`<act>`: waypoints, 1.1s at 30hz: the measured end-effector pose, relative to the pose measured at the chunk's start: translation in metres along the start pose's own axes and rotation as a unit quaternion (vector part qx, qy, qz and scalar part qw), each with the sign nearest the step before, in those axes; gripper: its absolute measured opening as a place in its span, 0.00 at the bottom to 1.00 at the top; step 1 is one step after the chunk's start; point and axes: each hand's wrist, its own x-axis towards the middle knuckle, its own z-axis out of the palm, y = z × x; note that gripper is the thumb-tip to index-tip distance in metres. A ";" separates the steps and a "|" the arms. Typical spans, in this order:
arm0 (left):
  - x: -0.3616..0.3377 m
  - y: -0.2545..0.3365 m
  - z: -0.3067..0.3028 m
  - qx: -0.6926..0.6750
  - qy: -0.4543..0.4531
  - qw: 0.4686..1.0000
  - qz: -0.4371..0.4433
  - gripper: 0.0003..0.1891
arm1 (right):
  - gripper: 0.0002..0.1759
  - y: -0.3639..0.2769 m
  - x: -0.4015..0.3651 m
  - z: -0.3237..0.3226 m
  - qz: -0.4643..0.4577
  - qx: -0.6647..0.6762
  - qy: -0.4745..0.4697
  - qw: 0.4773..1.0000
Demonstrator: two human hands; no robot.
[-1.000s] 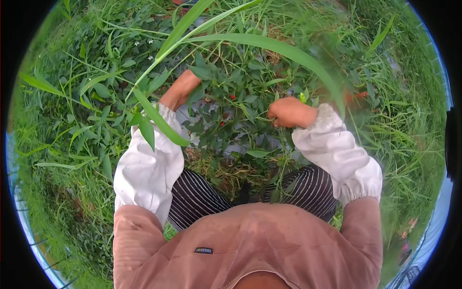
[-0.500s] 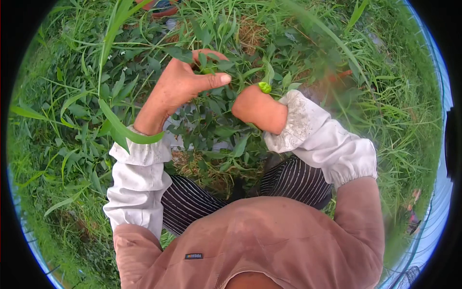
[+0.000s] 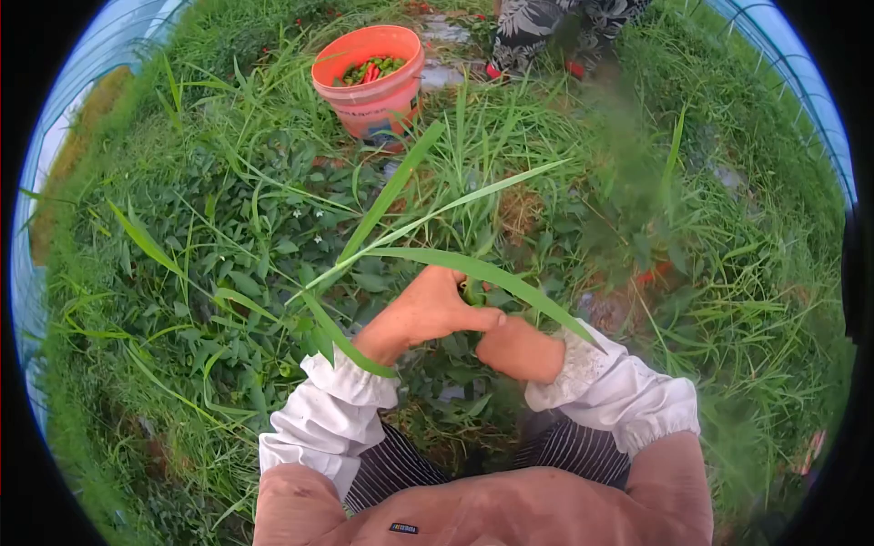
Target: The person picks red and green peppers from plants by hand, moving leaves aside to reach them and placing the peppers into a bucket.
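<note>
My left hand is curled with its thumb stretched toward my right hand, above the low pepper plants. Between its fingers shows a bit of a dark green pepper, partly covered by a long grass blade. My right hand is closed like a fist and meets the left thumb tip. Its fingers point down and away, so what lies in them is hidden. Both forearms wear white sleeve covers.
An orange-pink bucket holding green and red peppers stands ahead. Beyond it to the right are another person's patterned trousers. Tall grass blades rise close to the camera, and blue netting lines the sides.
The view has tilted up, bringing the bucket and the other person's legs into sight. My hands have come together, and the light green pepper beside my right hand no longer shows.
</note>
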 end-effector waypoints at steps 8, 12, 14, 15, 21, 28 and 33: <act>-0.015 -0.051 0.022 -0.472 0.134 0.814 -0.310 0.11 | 0.04 0.035 -0.012 0.001 -0.111 0.180 0.000 0.977; 0.066 -0.048 -0.061 -0.474 0.224 0.842 -0.129 0.19 | 0.04 0.046 -0.017 0.023 -0.137 0.249 0.111 0.952; 0.134 0.014 -0.130 -0.446 0.303 0.841 -0.040 0.31 | 0.03 0.039 -0.013 0.017 -0.086 0.204 0.016 0.975; 0.150 0.045 -0.151 -0.458 0.292 0.840 0.018 0.44 | 0.03 0.037 -0.012 0.018 -0.082 0.201 0.019 0.976; 0.158 0.051 -0.182 -0.369 0.339 0.863 -0.059 0.43 | 0.05 0.054 -0.013 0.032 -0.113 0.271 0.114 0.949; -0.029 -0.080 -0.066 -0.110 0.097 0.956 -0.253 0.11 | 0.04 0.062 -0.011 0.030 -0.116 0.296 0.092 0.944; -0.112 -0.278 -0.121 0.266 -0.088 0.934 -0.222 0.11 | 0.05 0.026 -0.009 0.025 -0.122 0.166 -0.231 0.951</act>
